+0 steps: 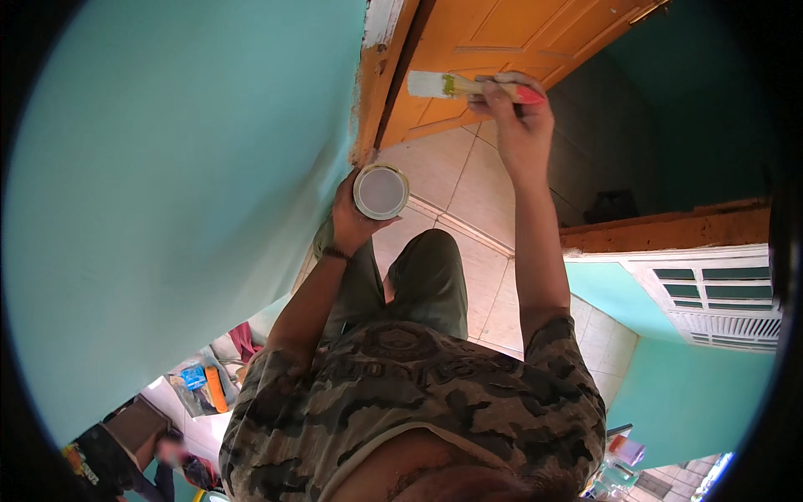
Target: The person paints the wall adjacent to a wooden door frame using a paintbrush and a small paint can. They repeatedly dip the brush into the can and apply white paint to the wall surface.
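My right hand (pixel 517 116) grips a flat paintbrush (pixel 464 86) by its wooden, red-ended handle. White paint coats the bristles, which point left toward the wooden door frame (pixel 379 81). In my left hand (pixel 351 216) is a round open paint can (pixel 381 191), seen from above, with pale greyish-white paint inside. The can is beside the foot of the frame, close to the turquoise wall. Patches of white paint mark the frame's upper part. Behind the brush stands an orange-brown panelled door (pixel 502 37), swung ajar.
A turquoise wall (pixel 188 157) fills the left side. Pale tiles (pixel 483 182) cover the floor. At right are another brown frame piece (pixel 665 229) and a white louvred window or door panel (pixel 721 295). Lower left, a person (pixel 169 458) is near a tray of items (pixel 207 386).
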`<state>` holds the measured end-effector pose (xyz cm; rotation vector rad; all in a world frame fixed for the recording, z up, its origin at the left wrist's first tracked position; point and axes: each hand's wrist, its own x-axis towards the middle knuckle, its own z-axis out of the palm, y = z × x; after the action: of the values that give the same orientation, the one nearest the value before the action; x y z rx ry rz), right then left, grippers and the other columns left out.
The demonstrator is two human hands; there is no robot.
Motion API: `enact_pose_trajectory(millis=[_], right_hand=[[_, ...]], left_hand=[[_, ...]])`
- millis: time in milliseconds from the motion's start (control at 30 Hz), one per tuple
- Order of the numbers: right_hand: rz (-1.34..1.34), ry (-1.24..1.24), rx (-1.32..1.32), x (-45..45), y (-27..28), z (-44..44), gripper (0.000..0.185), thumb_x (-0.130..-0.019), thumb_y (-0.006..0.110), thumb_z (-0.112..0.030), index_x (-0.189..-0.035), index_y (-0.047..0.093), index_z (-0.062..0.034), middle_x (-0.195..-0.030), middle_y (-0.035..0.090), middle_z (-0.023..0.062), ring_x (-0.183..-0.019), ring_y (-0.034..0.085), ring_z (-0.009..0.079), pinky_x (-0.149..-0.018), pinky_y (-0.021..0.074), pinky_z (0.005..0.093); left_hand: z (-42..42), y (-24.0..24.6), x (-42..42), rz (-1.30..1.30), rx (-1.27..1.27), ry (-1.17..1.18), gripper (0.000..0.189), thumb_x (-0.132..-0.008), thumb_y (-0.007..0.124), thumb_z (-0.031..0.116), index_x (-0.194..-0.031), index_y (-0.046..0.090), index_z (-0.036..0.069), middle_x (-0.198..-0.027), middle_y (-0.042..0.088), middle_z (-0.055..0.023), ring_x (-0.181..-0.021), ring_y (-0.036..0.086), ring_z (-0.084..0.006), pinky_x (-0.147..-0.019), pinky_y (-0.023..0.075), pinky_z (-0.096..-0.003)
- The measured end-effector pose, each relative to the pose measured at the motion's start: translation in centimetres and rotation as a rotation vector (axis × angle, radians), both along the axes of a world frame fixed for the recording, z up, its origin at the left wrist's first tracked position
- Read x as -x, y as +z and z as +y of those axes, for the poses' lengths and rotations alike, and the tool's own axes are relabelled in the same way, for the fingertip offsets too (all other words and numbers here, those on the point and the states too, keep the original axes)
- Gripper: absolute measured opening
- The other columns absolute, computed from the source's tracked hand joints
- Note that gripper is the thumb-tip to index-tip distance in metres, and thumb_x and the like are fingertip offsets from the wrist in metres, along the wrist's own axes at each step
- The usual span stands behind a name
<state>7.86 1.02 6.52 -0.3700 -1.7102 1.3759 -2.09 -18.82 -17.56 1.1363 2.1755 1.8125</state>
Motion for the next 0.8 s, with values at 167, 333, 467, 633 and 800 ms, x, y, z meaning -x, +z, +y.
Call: enact_pose_trajectory(millis=[167,333,467,633,800], right_hand=[[-0.090,-0.080,-0.261,4.2,-1.5,1.0,0.024,-0.089,0.071,-0.004,-0.109,0.060,0.0014,-0.095,0.071,0.0110,-0.086,0.072,0.0163,-0.077,0.0587,0.0280],[-0.104,-0.127,-0.441,6.6,-1.7,1.3,0.023,-0.086,0.075,-0.007,-0.105,0.062,0.0003,-0.093,0.073,0.0112,-0.082,0.075,0.0191,-0.074,0.0583,0.0285],[-0.111,-0.117,-0.467,8.0,-1.4,1.4,0.024,-0.085,0.075,-0.008,-0.104,0.063,-0.0004,-0.090,0.073,0.0119,-0.083,0.075,0.0209,-0.073,0.0582,0.0292],[-0.098,-0.123,-0.555,8.7,-1.3,1.5,0.023,-0.084,0.074,-0.005,-0.104,0.062,-0.0015,-0.089,0.073,0.0128,-0.081,0.075,0.0224,-0.072,0.0579,0.0295],[-0.097,-0.152,-0.627,9.4,-1.3,1.5,0.024,-0.084,0.074,-0.005,-0.105,0.063,-0.0041,-0.090,0.072,0.0125,-0.082,0.074,0.0230,-0.073,0.0570,0.0306]], left_hand=[[0.3,-0.5,0.1,0.000,0.150,-0.029,0.115,-0.047,0.100,0.031,-0.141,0.042,0.000,-0.131,0.059,-0.0199,-0.121,0.059,-0.0366,-0.101,0.0513,-0.0452],[0.6,-1.1,0.3,0.018,0.193,-0.051,0.111,-0.052,0.098,0.031,-0.142,0.041,0.002,-0.132,0.060,-0.0183,-0.121,0.060,-0.0356,-0.101,0.0522,-0.0434],[1.4,-1.7,1.0,0.109,0.262,-0.057,0.114,-0.054,0.096,0.034,-0.145,0.034,0.004,-0.136,0.055,-0.0191,-0.127,0.055,-0.0363,-0.105,0.0492,-0.0439],[1.5,-2.1,1.8,0.094,0.347,-0.032,0.115,-0.054,0.095,0.035,-0.146,0.032,0.006,-0.139,0.052,-0.0194,-0.130,0.052,-0.0362,-0.107,0.0482,-0.0436],[1.2,-2.1,2.3,0.150,0.339,-0.042,0.116,-0.054,0.095,0.039,-0.145,0.033,0.004,-0.137,0.054,-0.0197,-0.126,0.055,-0.0370,-0.103,0.0505,-0.0442]])
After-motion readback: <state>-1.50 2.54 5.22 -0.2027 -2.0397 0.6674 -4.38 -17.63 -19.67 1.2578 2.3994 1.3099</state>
